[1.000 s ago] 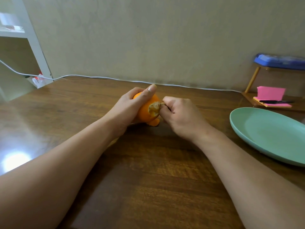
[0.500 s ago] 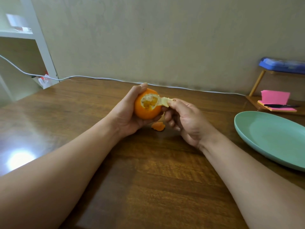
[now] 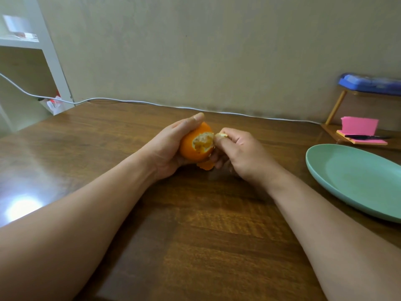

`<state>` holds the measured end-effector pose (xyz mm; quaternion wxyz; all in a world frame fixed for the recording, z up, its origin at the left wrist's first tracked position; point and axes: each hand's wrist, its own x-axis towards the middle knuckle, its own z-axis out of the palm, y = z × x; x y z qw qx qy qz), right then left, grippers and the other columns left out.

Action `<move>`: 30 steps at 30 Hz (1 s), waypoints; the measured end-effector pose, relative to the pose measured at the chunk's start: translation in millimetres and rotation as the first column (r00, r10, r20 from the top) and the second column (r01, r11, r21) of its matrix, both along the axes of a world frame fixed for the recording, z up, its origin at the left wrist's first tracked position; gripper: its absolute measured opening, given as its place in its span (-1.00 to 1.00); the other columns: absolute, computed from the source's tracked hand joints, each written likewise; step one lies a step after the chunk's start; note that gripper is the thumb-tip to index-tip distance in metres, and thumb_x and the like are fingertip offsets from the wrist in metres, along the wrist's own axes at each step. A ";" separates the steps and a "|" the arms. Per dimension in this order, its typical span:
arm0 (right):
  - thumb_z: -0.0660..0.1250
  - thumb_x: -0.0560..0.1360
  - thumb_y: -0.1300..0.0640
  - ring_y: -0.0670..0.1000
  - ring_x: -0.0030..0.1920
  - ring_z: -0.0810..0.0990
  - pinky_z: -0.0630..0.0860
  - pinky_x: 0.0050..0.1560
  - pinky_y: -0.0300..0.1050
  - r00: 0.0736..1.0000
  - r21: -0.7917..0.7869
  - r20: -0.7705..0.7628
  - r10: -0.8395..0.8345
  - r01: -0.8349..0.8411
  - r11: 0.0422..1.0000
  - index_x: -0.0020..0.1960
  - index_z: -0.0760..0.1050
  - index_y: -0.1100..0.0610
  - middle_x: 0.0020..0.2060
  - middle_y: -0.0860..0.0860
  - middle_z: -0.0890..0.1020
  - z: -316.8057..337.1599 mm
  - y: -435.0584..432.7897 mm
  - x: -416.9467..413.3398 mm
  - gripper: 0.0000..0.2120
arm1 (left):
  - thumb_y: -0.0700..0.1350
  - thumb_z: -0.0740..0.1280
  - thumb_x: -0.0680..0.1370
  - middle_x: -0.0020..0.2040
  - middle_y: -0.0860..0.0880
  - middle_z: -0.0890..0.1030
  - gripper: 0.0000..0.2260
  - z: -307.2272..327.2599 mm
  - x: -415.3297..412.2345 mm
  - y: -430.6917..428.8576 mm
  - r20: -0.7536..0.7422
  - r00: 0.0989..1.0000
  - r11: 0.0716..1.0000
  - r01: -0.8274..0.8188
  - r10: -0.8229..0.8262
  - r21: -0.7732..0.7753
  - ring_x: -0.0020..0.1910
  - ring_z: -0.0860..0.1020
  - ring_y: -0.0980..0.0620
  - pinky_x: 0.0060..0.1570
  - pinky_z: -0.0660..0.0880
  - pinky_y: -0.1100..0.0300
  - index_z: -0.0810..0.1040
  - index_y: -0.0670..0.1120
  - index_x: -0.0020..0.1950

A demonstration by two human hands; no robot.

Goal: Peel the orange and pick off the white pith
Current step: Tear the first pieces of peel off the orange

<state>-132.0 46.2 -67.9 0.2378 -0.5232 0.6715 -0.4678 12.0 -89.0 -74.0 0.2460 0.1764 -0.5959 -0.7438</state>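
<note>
Working at our wooden table (image 3: 195, 235), which fills most of the view, with a green plate (image 3: 355, 177) off to the right, well apart from the action. Our left hand (image 3: 169, 148) wraps round the orange (image 3: 191, 152) from the left, thumb over the top, fingers curled underneath, holding it near the table's middle. Our right hand (image 3: 243, 155) sits just right of it, fingers curled in, pinching a small peel scrap (image 3: 221, 135) right beside the fruit; can't tell if it's still attached. The orange has a ragged bare patch facing us, showing pale pith. A little peel piece (image 3: 206, 165) lies on the table just below the orange.
</note>
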 end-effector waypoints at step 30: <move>0.35 0.68 0.07 0.05 -0.27 0.77 0.55 -0.29 -0.08 0.986 0.106 -0.159 -0.048 0.065 0.992 -0.01 0.56 0.06 -0.23 0.06 0.77 3.6 -1.5 1.5 -0.89 | 0.11 0.50 0.44 0.03 -0.15 0.69 -0.58 -4.0 -2.6 2.4 0.044 0.986 0.973 -0.154 0.164 -0.173 -0.04 0.70 -0.11 -0.06 0.67 -0.03 0.66 -0.11 0.20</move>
